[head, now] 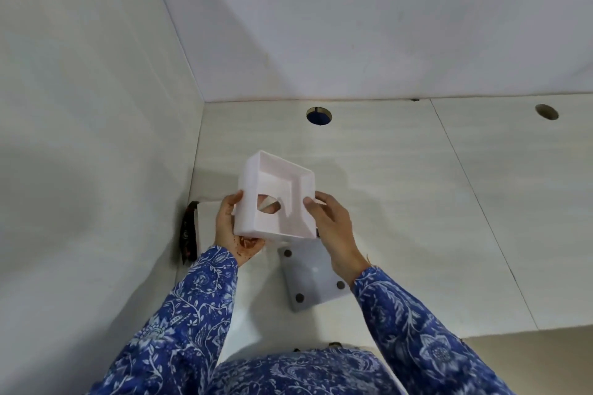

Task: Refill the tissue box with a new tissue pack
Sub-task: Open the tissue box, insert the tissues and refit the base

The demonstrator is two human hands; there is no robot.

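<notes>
Both of your hands are on the white tissue box (pixel 276 199), which you hold up in the air in front of the tiled wall (pixel 417 202), clear of any surface. Your left hand (pixel 229 224) clasps its left side, thumb on the near face and palm under the lower left corner. Your right hand (pixel 333 228) grips the right edge, thumb pressed on the front rim and fingers wrapped behind. So the box sits between the two grips, tilted, its open hollow side turned toward you, with a round opening (pixel 269 204) showing through its inner face. Just below it, a grey plate (pixel 313 276) with dark round spots is on the wall.
</notes>
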